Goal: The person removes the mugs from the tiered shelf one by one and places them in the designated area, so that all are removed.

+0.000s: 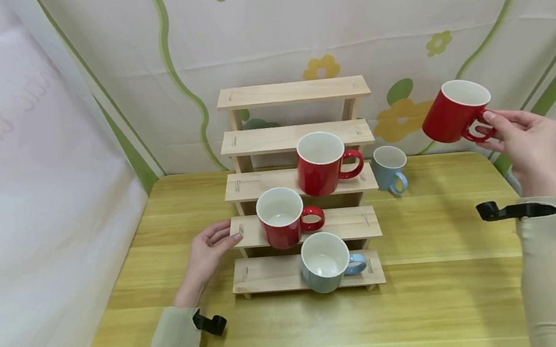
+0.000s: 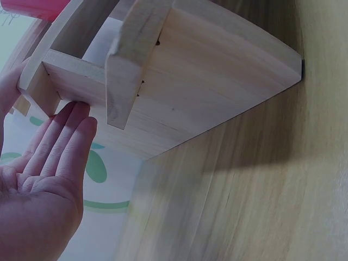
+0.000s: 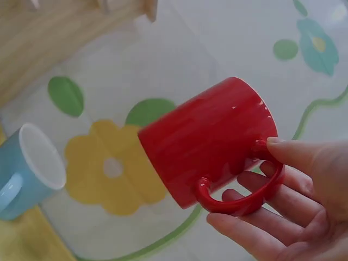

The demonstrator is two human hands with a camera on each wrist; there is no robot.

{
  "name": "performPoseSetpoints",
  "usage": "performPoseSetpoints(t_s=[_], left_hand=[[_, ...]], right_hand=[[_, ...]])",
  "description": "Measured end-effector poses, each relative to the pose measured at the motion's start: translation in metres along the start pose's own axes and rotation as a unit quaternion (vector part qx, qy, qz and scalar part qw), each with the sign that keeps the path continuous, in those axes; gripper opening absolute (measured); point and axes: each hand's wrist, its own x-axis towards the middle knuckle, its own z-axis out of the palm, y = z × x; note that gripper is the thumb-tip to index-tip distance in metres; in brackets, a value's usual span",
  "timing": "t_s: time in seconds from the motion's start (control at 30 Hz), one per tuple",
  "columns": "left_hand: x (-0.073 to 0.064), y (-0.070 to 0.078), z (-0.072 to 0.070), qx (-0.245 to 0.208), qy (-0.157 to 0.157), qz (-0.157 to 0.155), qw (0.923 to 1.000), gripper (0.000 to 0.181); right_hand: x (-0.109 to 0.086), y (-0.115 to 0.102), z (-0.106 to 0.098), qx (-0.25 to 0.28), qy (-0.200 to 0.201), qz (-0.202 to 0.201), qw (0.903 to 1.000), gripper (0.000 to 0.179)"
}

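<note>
My right hand (image 1: 529, 142) holds a red mug (image 1: 450, 114) by its handle, up in the air right of the stepped wooden rack (image 1: 269, 273). In the right wrist view this mug (image 3: 212, 136) is tilted, with fingers and thumb around the handle. At the rack's left side, my left hand (image 1: 210, 254) pinches the end of the second step from the bottom, thumb on top and fingers underneath. On that step stands another red mug (image 1: 280, 228), and a third red mug (image 1: 316, 171) is one step higher. A light blue mug (image 1: 321, 269) stands on the bottom step.
Another light blue mug (image 1: 387, 169) stands on the wooden table (image 1: 449, 291) right of the rack, near the back edge. The top two steps bear no mugs. A white patterned curtain (image 1: 260, 31) hangs behind the table, with white cloth at both sides.
</note>
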Motion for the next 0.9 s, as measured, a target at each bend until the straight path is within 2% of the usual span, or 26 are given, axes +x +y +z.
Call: performPoseSetpoints(t_s=[0.2, 0.47, 0.77, 0.9], left_hand=[[-0.001, 0.000, 0.000, 0.000, 0.001, -0.002, 1.0000, 0.053], [-0.001, -0.001, 0.000, 0.000, 0.001, -0.003, 1.0000, 0.053], [-0.001, 0.000, 0.000, -0.003, -0.002, -0.001, 1.0000, 0.053], [-0.001, 0.000, 0.000, -0.002, -0.002, 0.000, 1.0000, 0.053]], right_hand=[[0.009, 0.024, -0.008, 0.000, 0.024, 0.004, 0.9997, 0.039], [0.019, 0.055, -0.014, 0.022, 0.032, 0.003, 0.9993, 0.031], [0.020, 0.081, -0.012, 0.036, 0.045, 0.015, 0.9982, 0.022], [0.020, 0.092, -0.010, 0.026, 0.057, 0.019, 0.9979, 0.018]])
